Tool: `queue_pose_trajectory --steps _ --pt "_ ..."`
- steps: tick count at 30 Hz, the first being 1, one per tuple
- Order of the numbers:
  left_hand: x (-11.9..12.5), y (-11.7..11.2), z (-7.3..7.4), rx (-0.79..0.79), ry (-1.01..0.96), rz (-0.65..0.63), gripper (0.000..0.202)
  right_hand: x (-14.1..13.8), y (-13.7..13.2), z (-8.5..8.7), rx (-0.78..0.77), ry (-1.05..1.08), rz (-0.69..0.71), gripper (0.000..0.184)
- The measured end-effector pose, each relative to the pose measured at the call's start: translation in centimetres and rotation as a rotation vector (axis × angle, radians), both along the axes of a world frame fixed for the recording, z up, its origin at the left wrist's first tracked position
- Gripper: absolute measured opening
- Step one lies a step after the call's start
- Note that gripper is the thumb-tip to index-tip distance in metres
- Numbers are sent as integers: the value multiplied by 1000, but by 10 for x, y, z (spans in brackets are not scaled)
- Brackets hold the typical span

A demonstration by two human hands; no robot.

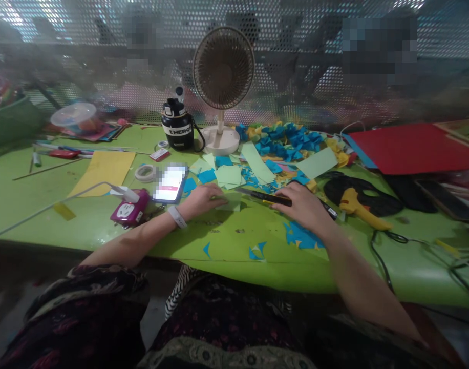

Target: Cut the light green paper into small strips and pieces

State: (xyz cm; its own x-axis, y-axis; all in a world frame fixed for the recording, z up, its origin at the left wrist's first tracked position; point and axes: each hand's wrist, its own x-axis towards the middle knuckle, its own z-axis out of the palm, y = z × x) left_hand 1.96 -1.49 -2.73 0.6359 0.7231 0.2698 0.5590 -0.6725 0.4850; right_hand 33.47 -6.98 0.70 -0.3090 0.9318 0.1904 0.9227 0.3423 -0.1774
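My left hand (204, 201) rests near the middle of the table, its fingers closed at the edge of a small pale green paper piece (233, 204). In my right hand (301, 202) is a slim black cutting tool with yellow on its underside (271, 198); its thin grey tip points left, close to the paper. Whether it is a knife or scissors I cannot make out. Beyond the hands lie stacked pale green paper pieces (229, 176) and blue and yellow scraps (253, 178). Blue offcuts (301, 237) lie under my right wrist.
A lit phone (171, 183), tape roll (145, 173) and purple power socket (130, 209) are left. Behind stand a fan (224, 69) and black bottle (177, 128). A yellow glue gun (363, 210), its cord and red sheets (414, 148) lie right.
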Motion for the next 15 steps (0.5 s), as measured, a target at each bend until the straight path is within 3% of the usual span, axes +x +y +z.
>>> queue_pose_trajectory --steps 6,15 --pt "-1 2 -6 149 -36 -11 27 3 2 -1 25 28 -35 27" --pt "0 -2 -2 -84 -259 40 28 -6 3 -9 -53 8 41 25"
